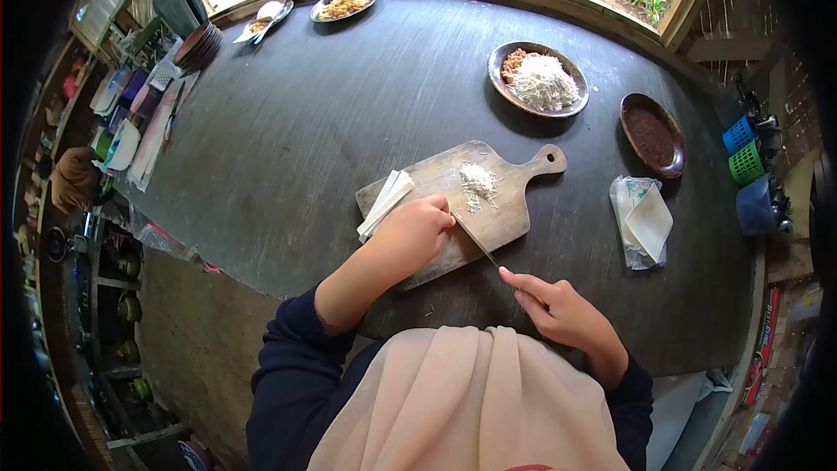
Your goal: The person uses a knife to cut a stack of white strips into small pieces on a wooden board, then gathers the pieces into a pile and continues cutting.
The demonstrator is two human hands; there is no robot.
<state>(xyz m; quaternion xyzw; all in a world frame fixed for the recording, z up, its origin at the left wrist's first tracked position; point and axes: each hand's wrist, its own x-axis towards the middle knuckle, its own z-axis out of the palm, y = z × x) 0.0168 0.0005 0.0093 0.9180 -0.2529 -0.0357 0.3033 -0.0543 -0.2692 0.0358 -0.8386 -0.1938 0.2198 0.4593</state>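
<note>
A wooden cutting board [514, 201] lies on the dark table with its handle toward the upper right. My left hand [418, 231] is closed over the board, its fingertips pressed at the knife blade; whatever they pinch is too small to name. My right hand [558, 307] grips the knife [475, 240], whose blade reaches over the board. White strips [388, 201] lie at the board's left end, just beyond my left hand. Thin white shreds [477, 185] form a small pile near the middle of the board.
Beyond the board stands a plate [500, 92] heaped with white shreds and brown food. An oval brown dish [629, 135] and white wrappers [647, 222] lie to the right. Two food plates and stacked brown plates [199, 48] sit far left. Baskets [745, 161] hang at right.
</note>
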